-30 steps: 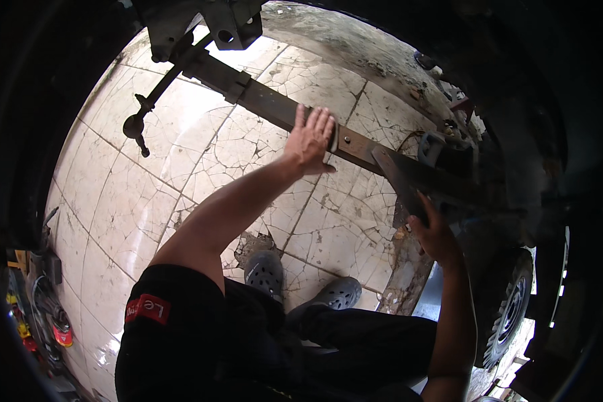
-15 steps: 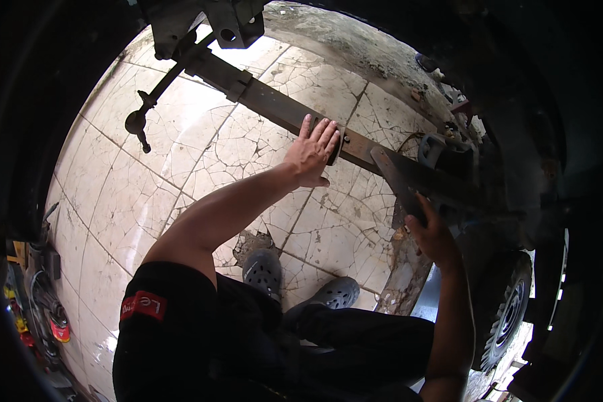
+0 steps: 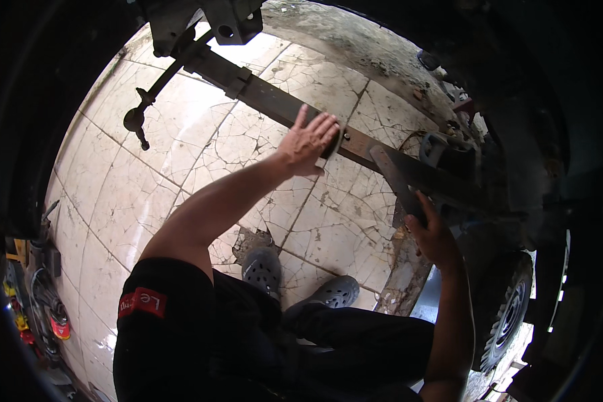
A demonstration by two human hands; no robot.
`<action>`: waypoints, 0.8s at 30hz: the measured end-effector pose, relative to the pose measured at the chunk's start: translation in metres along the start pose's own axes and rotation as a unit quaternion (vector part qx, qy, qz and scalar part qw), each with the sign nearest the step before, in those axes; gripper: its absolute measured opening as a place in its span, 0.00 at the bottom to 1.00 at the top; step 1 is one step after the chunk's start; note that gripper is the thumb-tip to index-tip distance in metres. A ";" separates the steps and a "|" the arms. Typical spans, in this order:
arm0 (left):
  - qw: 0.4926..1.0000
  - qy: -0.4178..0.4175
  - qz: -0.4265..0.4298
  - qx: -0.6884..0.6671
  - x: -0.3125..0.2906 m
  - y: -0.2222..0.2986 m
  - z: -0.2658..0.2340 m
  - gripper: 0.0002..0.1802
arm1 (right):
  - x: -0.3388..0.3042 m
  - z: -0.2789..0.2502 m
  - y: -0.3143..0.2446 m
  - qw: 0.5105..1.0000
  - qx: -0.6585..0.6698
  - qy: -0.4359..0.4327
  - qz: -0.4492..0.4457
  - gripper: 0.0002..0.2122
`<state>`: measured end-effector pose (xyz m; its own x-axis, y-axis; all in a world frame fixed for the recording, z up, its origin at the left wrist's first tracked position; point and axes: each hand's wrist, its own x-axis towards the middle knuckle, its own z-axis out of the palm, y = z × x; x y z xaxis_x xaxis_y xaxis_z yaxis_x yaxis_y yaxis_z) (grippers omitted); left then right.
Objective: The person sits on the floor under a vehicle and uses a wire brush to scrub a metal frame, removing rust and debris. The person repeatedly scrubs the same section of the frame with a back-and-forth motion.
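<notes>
A long dark flat metal bar [image 3: 275, 97], looking like a vehicle's leaf spring, slants from the upper left to the right. My left hand [image 3: 307, 142] lies across its middle, fingers stretched out and thumb apart. A dark piece with a curved edge [image 3: 342, 136] shows beside the fingertips; most of it is hidden under the hand. Right of it, the bar has a brown rusty stretch [image 3: 360, 145] with a small bolt or hole. My right hand [image 3: 434, 234] is closed around the lower end of a dark flat metal strip [image 3: 396, 179], whose rusty upper end reaches the bar.
A rod with a ball-shaped end [image 3: 134, 120] hangs at the upper left beside a dark bracket [image 3: 231, 23]. Cracked tiles [image 3: 174, 144] cover the floor under my shoes. A tyre [image 3: 512, 311] stands at the lower right. Tools and cables [image 3: 43, 295] lie at the left edge.
My left hand has shifted slightly up and left on the bar, its fingers closer together. My right hand and the strip have barely moved.
</notes>
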<state>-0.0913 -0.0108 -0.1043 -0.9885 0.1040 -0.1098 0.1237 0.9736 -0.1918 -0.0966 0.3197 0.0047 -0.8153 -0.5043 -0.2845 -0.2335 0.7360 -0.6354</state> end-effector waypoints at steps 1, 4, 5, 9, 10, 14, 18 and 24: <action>0.999 -0.003 -0.032 -0.007 0.000 -0.014 -0.001 0.66 | -0.001 0.000 -0.001 1.000 0.004 -0.004 0.012 0.30; 0.995 -0.008 -0.095 -0.015 -0.001 -0.042 -0.011 0.67 | -0.002 0.000 0.012 0.999 -0.031 0.014 -0.013 0.30; 0.995 -0.011 -0.100 -0.004 -0.003 -0.045 -0.012 0.67 | -0.001 0.001 0.016 0.998 -0.048 0.022 -0.035 0.30; 0.999 -0.041 -0.015 0.026 0.002 -0.002 -0.010 0.70 | 0.002 0.000 0.013 0.999 -0.030 0.015 -0.041 0.30; 0.999 -0.035 -0.007 0.018 0.003 0.002 -0.009 0.69 | 0.001 0.000 0.009 0.999 -0.028 0.012 -0.037 0.30; 0.995 -0.029 -0.093 0.004 0.006 -0.037 -0.007 0.65 | -0.001 0.000 0.004 1.000 0.006 -0.005 0.003 0.29; 0.989 -0.030 -0.142 0.038 -0.002 -0.052 -0.012 0.65 | 0.002 -0.001 0.023 0.999 -0.002 0.008 -0.035 0.29; 1.000 -0.006 0.013 -0.019 -0.002 0.012 -0.003 0.66 | 0.002 -0.001 0.006 1.000 -0.004 -0.002 -0.005 0.29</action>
<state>-0.0878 0.0013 -0.1035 -0.9838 0.1270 -0.1264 0.1456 0.9778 -0.1510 -0.1002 0.3236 0.0004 -0.8106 -0.5133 -0.2819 -0.2452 0.7347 -0.6325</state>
